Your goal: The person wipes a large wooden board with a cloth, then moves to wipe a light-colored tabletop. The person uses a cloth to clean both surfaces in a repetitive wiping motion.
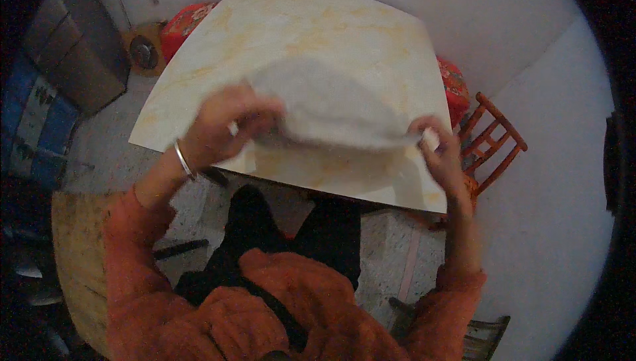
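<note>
Both hands — left [222,126], right [438,146] — seemingly grip a white cloth [331,106] over the table [344,30].

Head view, steeply downward (close)

Both hands hold a white cloth [331,106] above a pale marbled table [298,23]. The left hand [228,126] grips its left edge, a bangle [183,159] on the wrist; the right hand [437,146] pinches its right corner. A wooden chair [493,142] stands beside the table.

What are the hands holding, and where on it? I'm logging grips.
Both hands, left and right, hold a white cloth by its near edge, one at each end, over the table.
</note>
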Demonstrator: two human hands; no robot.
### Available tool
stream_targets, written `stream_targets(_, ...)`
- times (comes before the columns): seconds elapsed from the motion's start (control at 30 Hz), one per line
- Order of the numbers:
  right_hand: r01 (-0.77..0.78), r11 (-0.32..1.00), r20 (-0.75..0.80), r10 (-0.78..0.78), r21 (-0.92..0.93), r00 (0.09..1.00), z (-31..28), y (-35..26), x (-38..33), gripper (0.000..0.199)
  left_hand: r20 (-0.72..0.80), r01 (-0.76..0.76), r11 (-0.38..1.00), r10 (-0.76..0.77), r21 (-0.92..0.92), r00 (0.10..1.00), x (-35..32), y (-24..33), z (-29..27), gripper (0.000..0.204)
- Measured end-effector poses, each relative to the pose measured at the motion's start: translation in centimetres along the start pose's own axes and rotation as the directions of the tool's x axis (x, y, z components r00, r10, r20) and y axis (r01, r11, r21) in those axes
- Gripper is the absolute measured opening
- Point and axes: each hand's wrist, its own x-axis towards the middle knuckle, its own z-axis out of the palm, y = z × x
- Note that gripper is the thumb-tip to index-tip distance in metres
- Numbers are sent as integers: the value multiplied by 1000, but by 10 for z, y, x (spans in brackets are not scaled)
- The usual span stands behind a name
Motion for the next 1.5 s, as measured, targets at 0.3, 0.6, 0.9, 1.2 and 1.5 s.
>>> stream_targets(0.3, -155, 987, 304, 159, -38, 939, 23, 47, -50, 35, 275, 158, 986, -136, -61, 952, -1, -16, 56, 32)
stream_targets(0.6, -15, 947, -1, 16, -322, 1000, 33, 19, -18, 60, 167, 373, 874, -437, 313, 884, -6, -42, 64, 54)
stream_targets(0.9, -216, 791, 101, 330, -572, 939, 42, 4, 4, 61, 148, 586, 729, -662, 354, 734, -76, -2, 63, 57)
stream_targets(1.2, -181, 552, 165, 518, -814, 839, -7, 14, 2, 18, 42, 548, 674, -649, 495, 759, -104, -11, 59, 53)
stream_targets(1.5, 14, 642, 316, 358, -766, 879, 35, -16, 32, 19, 37, 583, 616, -704, 531, 710, -106, -15, 63, 56)
